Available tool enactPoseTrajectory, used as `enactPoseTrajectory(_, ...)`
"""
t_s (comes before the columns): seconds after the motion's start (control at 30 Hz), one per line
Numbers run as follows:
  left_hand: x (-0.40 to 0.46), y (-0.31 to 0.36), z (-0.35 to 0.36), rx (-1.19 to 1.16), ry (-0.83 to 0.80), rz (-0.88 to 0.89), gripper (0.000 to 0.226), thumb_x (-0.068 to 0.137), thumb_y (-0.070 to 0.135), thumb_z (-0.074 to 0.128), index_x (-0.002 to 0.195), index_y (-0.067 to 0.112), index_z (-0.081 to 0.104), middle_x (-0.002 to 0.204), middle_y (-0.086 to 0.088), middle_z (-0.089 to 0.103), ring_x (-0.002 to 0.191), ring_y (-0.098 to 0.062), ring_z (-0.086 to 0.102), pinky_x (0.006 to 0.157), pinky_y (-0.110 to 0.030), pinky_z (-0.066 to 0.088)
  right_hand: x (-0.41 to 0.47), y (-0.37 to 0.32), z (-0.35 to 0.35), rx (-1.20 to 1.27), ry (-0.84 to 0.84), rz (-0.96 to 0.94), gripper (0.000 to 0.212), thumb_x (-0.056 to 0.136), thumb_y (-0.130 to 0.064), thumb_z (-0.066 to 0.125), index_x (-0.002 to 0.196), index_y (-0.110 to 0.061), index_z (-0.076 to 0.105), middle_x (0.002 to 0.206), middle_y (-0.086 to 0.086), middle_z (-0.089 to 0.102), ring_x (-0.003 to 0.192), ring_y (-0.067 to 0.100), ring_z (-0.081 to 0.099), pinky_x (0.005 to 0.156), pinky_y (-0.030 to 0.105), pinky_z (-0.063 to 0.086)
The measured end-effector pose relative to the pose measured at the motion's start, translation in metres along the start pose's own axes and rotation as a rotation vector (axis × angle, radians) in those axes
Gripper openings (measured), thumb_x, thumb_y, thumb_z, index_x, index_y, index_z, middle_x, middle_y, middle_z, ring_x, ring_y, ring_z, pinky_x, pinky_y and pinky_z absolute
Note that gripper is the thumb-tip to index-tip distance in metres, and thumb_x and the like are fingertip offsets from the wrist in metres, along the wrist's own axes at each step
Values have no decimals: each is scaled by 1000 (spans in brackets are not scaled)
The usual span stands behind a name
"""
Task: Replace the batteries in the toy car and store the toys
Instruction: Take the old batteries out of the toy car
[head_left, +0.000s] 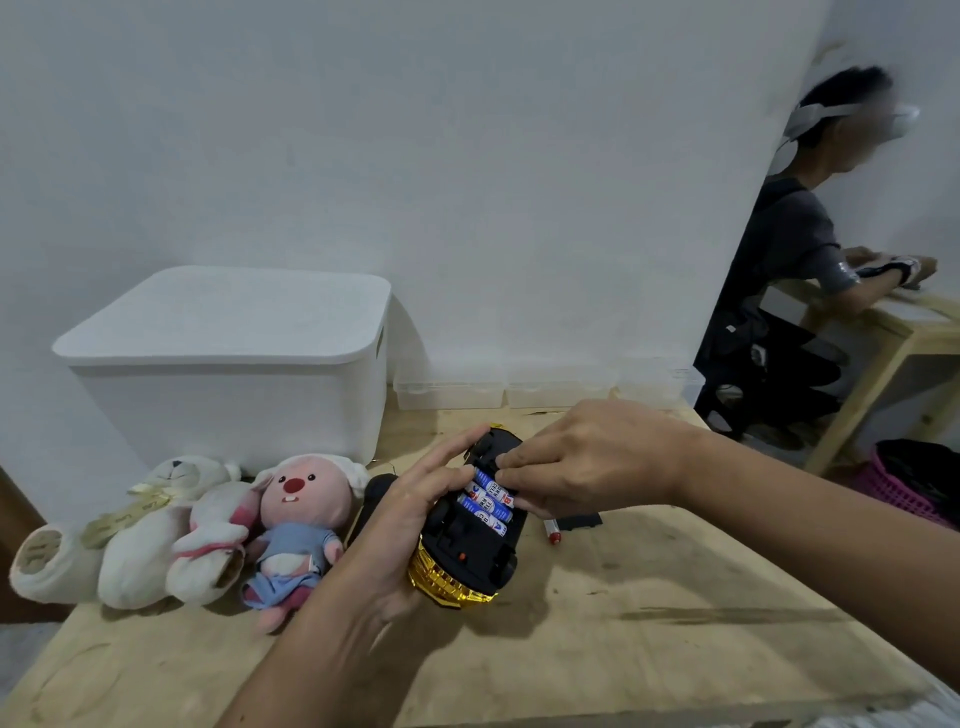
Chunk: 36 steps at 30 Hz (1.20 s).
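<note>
On the wooden counter, the left hand gripped the upturned toy car at center, exposing its bay, so the right hand's fingers pinched the batteries; plush toys waited at nine o'clock.

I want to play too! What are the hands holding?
The left hand grips the upside-down toy car by its side; the right hand pinches a battery.

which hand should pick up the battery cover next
Right. The left hand grips the upturned toy car; the right hand is nearer the black cover.
</note>
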<state>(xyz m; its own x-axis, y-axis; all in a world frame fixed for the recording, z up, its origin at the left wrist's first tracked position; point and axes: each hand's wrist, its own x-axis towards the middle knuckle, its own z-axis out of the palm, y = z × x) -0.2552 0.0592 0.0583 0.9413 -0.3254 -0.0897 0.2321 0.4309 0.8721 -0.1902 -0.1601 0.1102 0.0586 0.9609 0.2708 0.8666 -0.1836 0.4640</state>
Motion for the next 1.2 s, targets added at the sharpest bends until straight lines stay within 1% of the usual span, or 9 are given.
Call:
enactPoseTrajectory(0.27, -1, 1, 5, 26, -17, -8, 44, 100, 7, 52, 129, 32, 75, 129, -12, 74, 101, -31, 75, 81, -40, 64, -7, -5, 5, -101, 60, -36, 24, 103, -21, 58, 92, -7, 75, 89, 7, 75, 64, 28, 69, 44, 36, 52)
enactPoseTrajectory(0.33, 0, 0, 6, 19, -21, -6, 45, 96, 8, 56, 130, 30, 74, 129, -13, 74, 101, -29, 75, 80, -39, 64, -9, -7, 5, -115, 81, -38, 19, 99, -21, 63, 96, -8, 77, 92, 7, 77, 65, 26, 70, 45, 34, 53)
enactPoseTrajectory(0.53, 0, -2, 3, -20, -20, 2, 52, 84, 11, 67, 134, 27, 72, 131, -10, 74, 100, -28, 75, 79, -37, 64, -15, -9, 4, -103, 65, -26, 28, 95, -25, 63, 111, -9, 79, 108, 7, 79, 65, 24, 73, 42, 28, 50)
enactPoseTrajectory(0.67, -2, -4, 1, -39, 2, 9, 53, 83, 11, 68, 134, 26, 72, 130, -8, 75, 103, -30, 75, 79, -38, 65, -21, -14, 3, -62, 29, 44, 36, 104, -25, 47, 122, -13, 77, 121, 5, 77, 75, 24, 77, 44, 25, 47)
enactPoseTrajectory(0.83, 0, -5, -1, -52, 19, -1, 54, 82, 18, 64, 135, 27, 71, 136, -9, 72, 112, -34, 73, 83, -41, 64, -25, -18, 6, 54, 3, 140, 37, 98, -20, 57, 136, -19, 57, 131, 1, 73, 88, 23, 77, 45, 29, 52)
enactPoseTrajectory(0.9, -1, -5, -3, -65, 24, -3, 53, 81, 19, 64, 133, 27, 72, 135, -9, 73, 112, -34, 73, 84, -42, 63, -23, -21, 4, 122, -8, 182, 41, 99, -17, 53, 139, -24, 53, 132, 0, 72, 98, 22, 76, 53, 32, 58)
enactPoseTrajectory(0.97, -1, -5, -4, -82, 24, -4, 53, 81, 19, 64, 133, 27, 73, 136, -9, 72, 112, -34, 73, 84, -42, 63, -20, -22, 1, 189, -6, 209, 43, 98, -13, 50, 139, -24, 59, 132, 2, 71, 105, 23, 71, 69, 36, 61)
enactPoseTrajectory(1.07, -1, -2, -4, -104, 8, -9, 52, 83, 16, 66, 134, 27, 72, 139, -9, 70, 107, -32, 73, 77, -40, 64, -15, -22, -1, 305, -3, 267, 40, 100, -10, 49, 131, -21, 71, 125, 6, 68, 105, 26, 64, 82, 36, 55)
enactPoseTrajectory(1.2, -1, 2, -3, -139, 4, -18, 45, 93, 14, 57, 133, 28, 73, 135, -11, 72, 98, -32, 75, 71, -39, 63, -10, -25, -2, 413, 15, 334, 39, 98, -5, 50, 125, -20, 73, 114, 5, 65, 99, 24, 58, 87, 20, 43)
